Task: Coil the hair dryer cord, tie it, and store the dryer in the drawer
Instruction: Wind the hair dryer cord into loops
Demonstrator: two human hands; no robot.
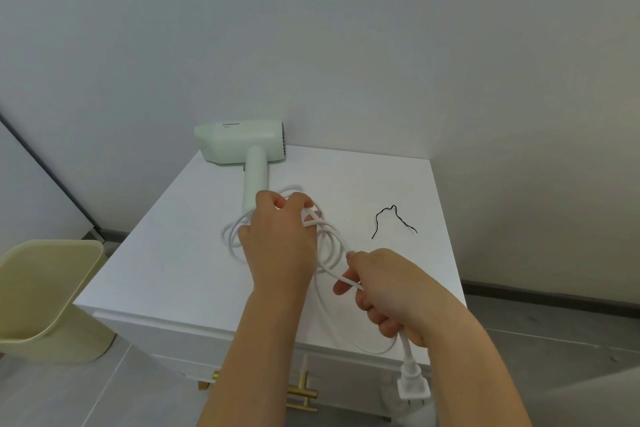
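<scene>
Lying on its side at the back of the white surface (166,270), the pale green hair dryer (242,142) looks like light, rigid plastic; take it by the handle. Its white cord (332,239) looks soft, smooth and springy, so the loops may slip. The left hand (277,239) grip pinches the gathered loops by the handle end. The right hand (384,291) grip curls round the free run above the plug (414,388), which hangs off the front edge. A thin black tie (393,207) lies apart, limp, probably fiddly.
</scene>
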